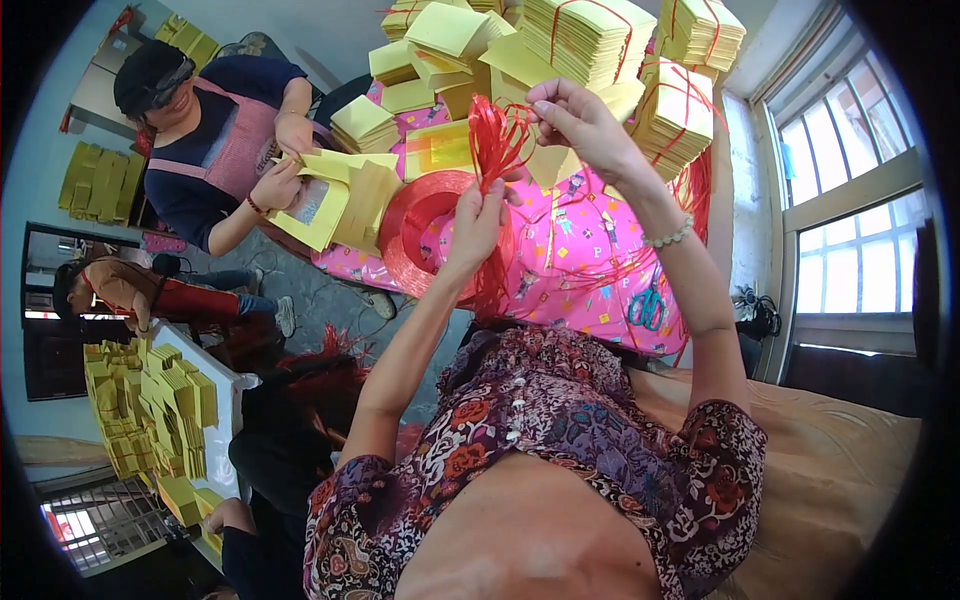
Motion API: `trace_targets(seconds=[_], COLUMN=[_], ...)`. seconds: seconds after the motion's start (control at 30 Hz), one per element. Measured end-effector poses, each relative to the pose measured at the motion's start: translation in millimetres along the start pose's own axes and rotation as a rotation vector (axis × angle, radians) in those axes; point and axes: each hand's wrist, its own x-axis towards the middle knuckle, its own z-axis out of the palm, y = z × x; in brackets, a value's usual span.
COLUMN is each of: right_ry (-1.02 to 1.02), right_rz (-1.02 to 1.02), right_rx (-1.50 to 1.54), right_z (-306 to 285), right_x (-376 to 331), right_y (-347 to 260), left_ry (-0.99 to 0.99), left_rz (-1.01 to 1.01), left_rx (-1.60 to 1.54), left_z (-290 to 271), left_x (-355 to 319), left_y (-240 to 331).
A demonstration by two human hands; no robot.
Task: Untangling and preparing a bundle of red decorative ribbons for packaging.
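Note:
A looped bundle of shiny red plastic ribbon [492,140] stands up from my left hand [478,222], whose fingers are wrapped round its lower end. To the right and a little higher, my right hand [585,130] pinches at the bundle's edge, with a thin strand of the ribbon at its fingertips. Loose red strands hang below my left hand. Just left of it lies a large roll of red ribbon [402,250] on the pink patterned tablecloth [570,265]. Teal-handled scissors [647,309] rest on the cloth near my right forearm.
Tied stacks of yellow paper [580,40] crowd the table's far side. Across the table at left, a co-worker in a pink apron [235,130] handles yellow paper bags [350,205]. A white table [222,420] with more yellow stacks stands farther left. Barred windows [850,190] are at right.

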Motion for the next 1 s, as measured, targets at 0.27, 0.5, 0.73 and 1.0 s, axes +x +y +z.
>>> trace_targets(seconds=[0.27, 0.5, 0.73, 1.0], right_ry=[0.286, 0.443, 0.392, 0.272], right_rz=[-0.189, -0.282, -0.258, -0.177], right_rx=[0.275, 0.327, 0.293, 0.096], right_z=[36.5, 41.3, 37.1, 27.2], right_x=[3.0, 9.8, 4.8, -14.8], right_y=[21.1, 33.8, 30.6, 45.6], left_ry=[-0.051, -0.156, -0.254, -0.172], left_rz=[0.088, -0.144, -0.214, -0.161], left_rx=[0.028, -0.347, -0.366, -0.521], left_z=[30.9, 32.3, 26.2, 4.3], left_x=[-3.4, -12.7, -16.8, -19.5], left_y=[-11.5, 0.7, 9.3, 27.8])
